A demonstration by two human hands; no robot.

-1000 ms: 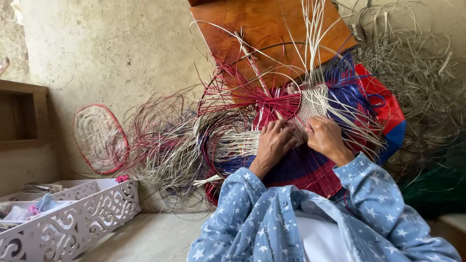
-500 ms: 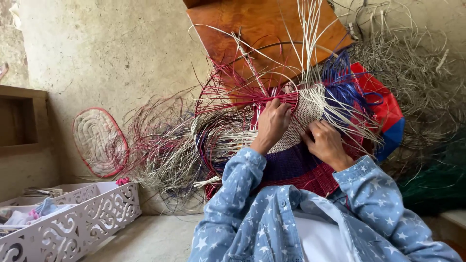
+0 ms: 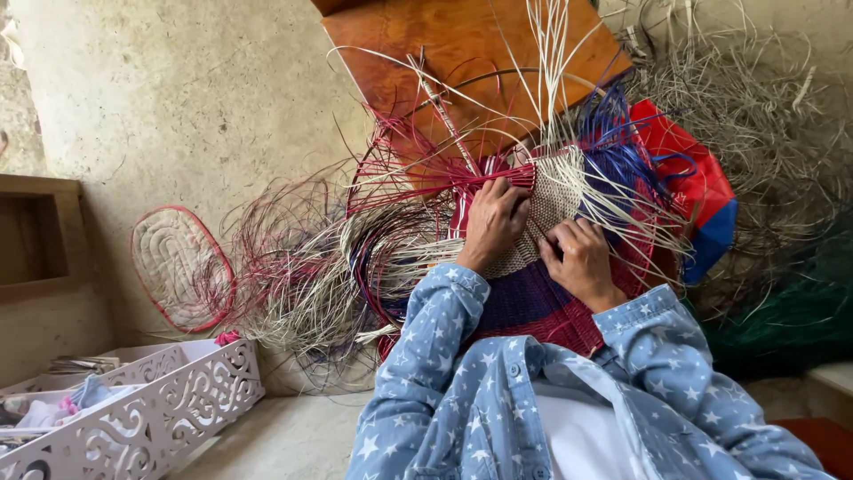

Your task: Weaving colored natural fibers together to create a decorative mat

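Soft, even daylight fills my view, bright without harshness, and it seems to come from the left, since the pale wall (image 3: 178,116) in the upper left is the lightest part. Shadows are faint and diffuse; the deepest shade sits at the right edge, around the dark green netting (image 3: 791,311). A mild sheen lies on the orange wooden board (image 3: 462,53) at the top centre, though nothing is blown out. My hands and the strands around them look sharp, with no motion blur. Straight lines bow slightly toward the corners.
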